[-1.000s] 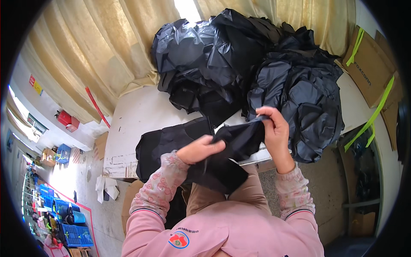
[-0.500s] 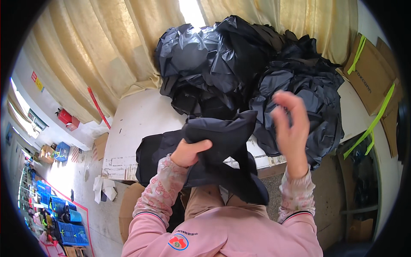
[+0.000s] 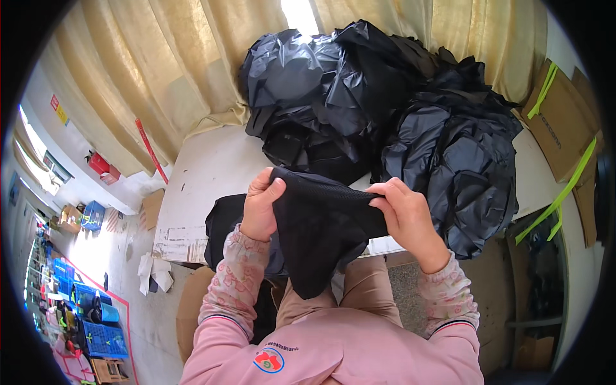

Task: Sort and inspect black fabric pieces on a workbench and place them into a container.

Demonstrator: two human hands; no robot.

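Note:
A piece of black fabric (image 3: 327, 224) hangs stretched between my two hands, above my lap and the table's near edge. My left hand (image 3: 260, 206) pinches its upper left corner, thumb on top. At the upper right corner my right hand (image 3: 405, 217) grips the edge between thumb and fingers. The cloth's top edge shows a mesh-like texture, and its lower part droops to a rounded point. Behind my left hand, more black fabric (image 3: 224, 221) lies on the near edge of the white table (image 3: 208, 160), partly hidden by my arm and the held piece.
Two big heaps of crumpled black material, a left heap (image 3: 308, 83) and a right heap (image 3: 449, 154), cover the table's back and right. Beige curtains (image 3: 147, 70) hang behind. Cardboard (image 3: 561, 128) with yellow-green straps leans at right. Blue crates (image 3: 102, 340) stand on the floor at left.
My right hand, empty and raised before, has come down and taken the fabric's right edge. The cloth is now spread between both hands. My left hand has shifted up and left slightly.

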